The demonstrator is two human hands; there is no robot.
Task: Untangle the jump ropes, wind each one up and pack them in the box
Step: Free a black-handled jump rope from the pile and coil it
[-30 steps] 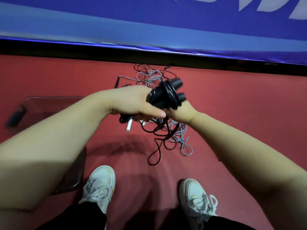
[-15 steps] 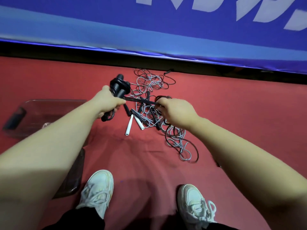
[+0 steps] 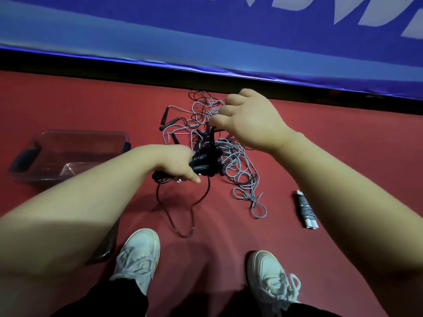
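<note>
The clear box point(image 3: 77, 133) sits on the red floor at the far left, open side up, and I can make out no rope inside it. Just to its right the left hand point(image 3: 174, 160) is clamped round the black jump rope bundle point(image 3: 206, 161), fingers curled over the handles and the turns already laid on them. The bundle's long axis runs roughly left to right, sticking out of the fist towards the right.

From the bundle a short run of black cord rises towards the far side to the right hand point(image 3: 254, 121). That hand's thumb and curled fingers appear to pinch the cord at its top end. So the working cord lies almost square to the handles, which is what a further turn around them needs. The unwound slack point(image 3: 183, 236) hangs below the bundle as a long loop on the near side, apart from the rest.

Under and behind both hands lies the grey tangle point(image 3: 238, 161), with the black cord crossing over it, so a snag looks possible.

Well to the right, a wound grey rope point(image 3: 305, 208) with white handles lies on the floor, not yet boxed. The left hand is the nearer one to the box.
</note>
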